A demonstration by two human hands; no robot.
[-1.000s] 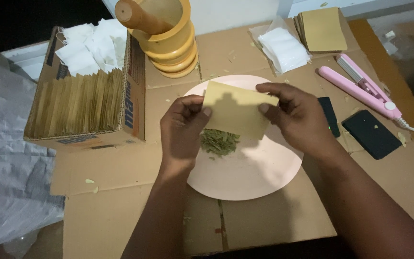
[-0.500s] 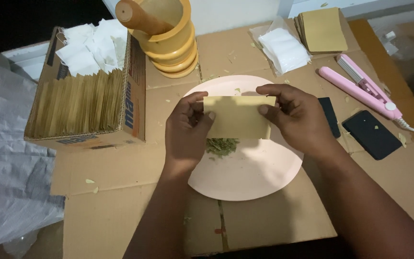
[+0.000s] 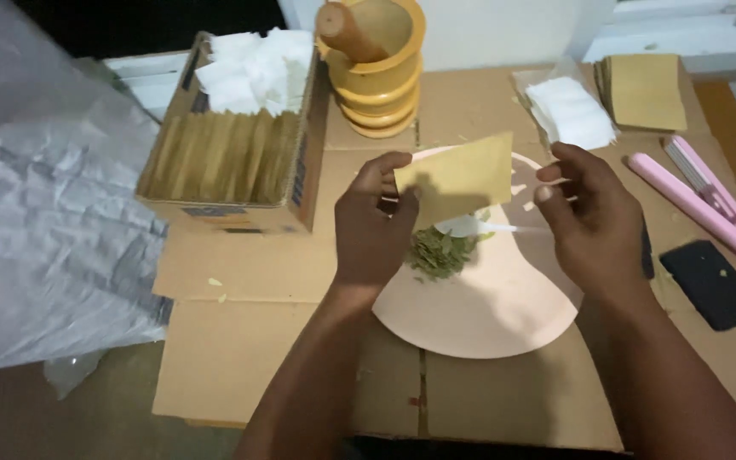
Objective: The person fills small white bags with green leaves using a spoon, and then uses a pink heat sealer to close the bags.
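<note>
My left hand (image 3: 374, 223) pinches the lower left corner of a small brown paper envelope (image 3: 457, 175) and holds it tilted above a round pink plate (image 3: 491, 319). A small heap of dried green leaves (image 3: 440, 254) lies on the plate just under the envelope. Beside the heap rests a white spoon-like stick (image 3: 491, 227). My right hand (image 3: 594, 217) hovers to the right of the envelope with its fingers apart. It holds nothing, and its thumb is close to the end of the stick.
A cardboard box (image 3: 232, 166) of brown envelopes and white sheets stands at the left. A wooden mortar with pestle (image 3: 378, 64) is behind the plate. White sheets (image 3: 568, 111), brown envelopes (image 3: 641, 89), a pink flat iron (image 3: 700, 196) and a black phone (image 3: 713, 294) lie at the right. Crumpled plastic (image 3: 44, 221) lies far left.
My right hand has let go of the envelope and drawn off to the right. My left hand alone now holds the envelope, raised and tilted, uncovering the leaves.
</note>
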